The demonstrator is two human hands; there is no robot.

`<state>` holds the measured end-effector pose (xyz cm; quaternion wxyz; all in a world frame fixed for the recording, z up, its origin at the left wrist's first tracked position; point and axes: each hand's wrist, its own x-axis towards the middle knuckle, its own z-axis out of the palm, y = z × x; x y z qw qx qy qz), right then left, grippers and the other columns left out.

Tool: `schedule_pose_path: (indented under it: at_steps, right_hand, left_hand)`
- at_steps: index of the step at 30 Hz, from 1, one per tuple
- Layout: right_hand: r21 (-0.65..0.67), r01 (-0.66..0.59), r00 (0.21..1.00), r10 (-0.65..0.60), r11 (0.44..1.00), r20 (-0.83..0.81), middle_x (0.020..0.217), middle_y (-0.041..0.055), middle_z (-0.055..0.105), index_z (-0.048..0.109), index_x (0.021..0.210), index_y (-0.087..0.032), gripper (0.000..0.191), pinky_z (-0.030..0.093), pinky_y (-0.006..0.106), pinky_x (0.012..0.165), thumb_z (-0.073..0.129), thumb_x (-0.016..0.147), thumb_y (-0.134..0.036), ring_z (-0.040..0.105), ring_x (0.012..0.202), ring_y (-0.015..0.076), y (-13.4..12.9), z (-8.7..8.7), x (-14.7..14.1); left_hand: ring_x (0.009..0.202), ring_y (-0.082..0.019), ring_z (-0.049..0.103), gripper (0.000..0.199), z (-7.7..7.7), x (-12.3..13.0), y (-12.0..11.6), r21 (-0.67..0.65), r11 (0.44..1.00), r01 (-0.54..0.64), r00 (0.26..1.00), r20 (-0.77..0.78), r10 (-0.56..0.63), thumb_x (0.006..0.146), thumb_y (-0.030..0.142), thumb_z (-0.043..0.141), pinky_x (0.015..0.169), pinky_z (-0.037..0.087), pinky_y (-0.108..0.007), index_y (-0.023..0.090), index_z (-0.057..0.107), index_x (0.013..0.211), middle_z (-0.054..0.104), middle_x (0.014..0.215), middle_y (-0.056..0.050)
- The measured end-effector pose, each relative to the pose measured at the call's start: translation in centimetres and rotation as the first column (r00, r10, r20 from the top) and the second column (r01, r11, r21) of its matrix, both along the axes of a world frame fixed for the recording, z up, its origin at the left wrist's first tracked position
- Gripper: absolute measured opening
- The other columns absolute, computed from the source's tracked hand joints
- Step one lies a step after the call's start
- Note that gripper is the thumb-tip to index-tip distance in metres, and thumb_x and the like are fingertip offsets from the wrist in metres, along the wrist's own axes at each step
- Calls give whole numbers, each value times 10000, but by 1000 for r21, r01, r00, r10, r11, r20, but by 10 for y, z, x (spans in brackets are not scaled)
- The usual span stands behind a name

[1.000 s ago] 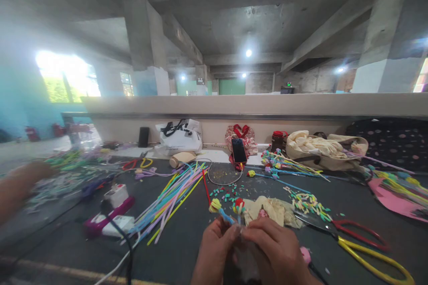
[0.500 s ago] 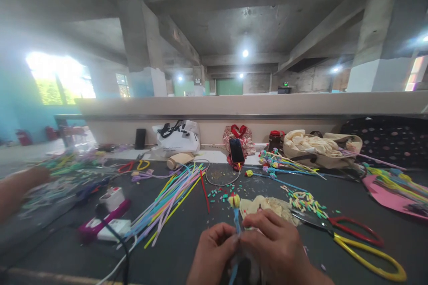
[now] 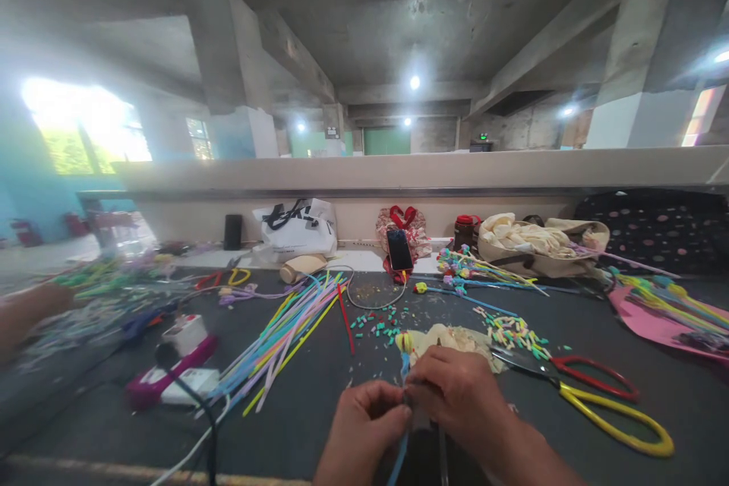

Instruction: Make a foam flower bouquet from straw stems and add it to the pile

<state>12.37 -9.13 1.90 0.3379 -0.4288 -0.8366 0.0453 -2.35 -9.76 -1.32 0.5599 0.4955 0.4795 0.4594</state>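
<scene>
A blue pipe cleaner [image 3: 399, 456] with a small yellow-and-red fuzzy bloom [image 3: 404, 341] at its top stands nearly upright between my hands. My left hand [image 3: 364, 425] pinches its stem between thumb and forefinger. From the other side, the fingers of my right hand [image 3: 456, 387] close on the stem at the same height. A thin metallic rod [image 3: 443, 452] shows below my right palm; I cannot make out its kind. Just beyond my right hand lies a pale crumpled cloth [image 3: 421, 342]. Large scissors [image 3: 615, 418] with red and yellow handles rest open to the right.
Loose pipe cleaners [image 3: 285, 334] lie fanned out at left, beside a magenta-and-white power strip [image 3: 145, 387] with cords. Cut pieces [image 3: 515, 332] are heaped near the scissors. A phone [image 3: 399, 249] leans at the back. Another person's arm [image 3: 34, 315] reaches in from the far left.
The view has shifted slightly, moving the table things up and left. My right fingers have shifted a little on the stem, and the thin rod now shows more plainly below my right hand.
</scene>
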Motion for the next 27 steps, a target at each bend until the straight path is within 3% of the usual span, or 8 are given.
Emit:
schedule_pose_path:
  at_steps: [4,9,11,14,18,19,23,27]
  right_hand:
    - [-35,15,1000,-15,999,25,664,0,641,635,697,-209,106,326,213,580,535,729,-204,564,638,125,-2,4,0]
    - [-161,39,999,-37,986,12,571,-10,634,650,627,-200,133,308,214,511,531,686,-196,551,559,127,-2,14,3]
    - [-311,-22,998,5,950,-55,491,-17,606,656,603,-189,165,303,200,458,513,685,-197,532,488,117,0,16,5]
    - [-516,-162,973,51,841,-224,440,-29,552,650,581,-163,195,297,182,398,485,681,-195,477,413,97,3,19,7]
    - [-629,-323,909,46,707,-415,443,-41,496,633,564,-142,197,300,178,387,470,669,-178,414,389,75,2,23,11]
    - [-633,-338,903,49,696,-428,445,-42,494,636,572,-140,198,289,174,379,471,674,-178,410,387,71,2,24,12]
    - [-599,-306,916,55,740,-398,449,-49,494,641,563,-137,155,248,159,361,521,656,-171,400,387,55,0,22,17]
    - [-659,-351,893,26,665,-449,449,-42,522,640,561,-128,124,277,157,370,540,627,-158,424,391,59,5,17,18]
  left_hand:
    - [385,-59,368,103,-7,2,3,14,999,-52,994,101,51,492,234,638,415,257,-182,139,601,509,481,389,63]
    - [458,-96,466,199,-18,4,8,15,1000,-4,970,243,0,463,293,705,480,333,-204,128,623,538,566,463,13]
    - [498,-116,500,226,-22,3,10,19,1000,16,956,292,-21,448,301,724,517,361,-220,126,631,555,591,501,-4]
    - [534,-129,523,221,-23,2,10,41,999,32,942,333,-43,471,290,727,551,380,-232,124,643,589,609,536,-18]
    - [514,-127,532,192,-17,4,4,28,994,106,905,412,-108,505,268,719,531,377,-225,127,635,606,624,538,-31]
    - [493,-121,526,192,-14,4,2,18,992,123,892,436,-119,503,267,720,515,371,-217,128,630,600,621,527,-29]
    - [431,-92,495,160,-8,6,-6,-10,987,160,835,535,-130,503,238,714,464,352,-184,135,607,561,584,460,-2]
    - [374,-54,445,106,-7,6,-7,-18,977,214,799,578,-165,539,193,680,430,337,-155,133,593,551,560,440,16]
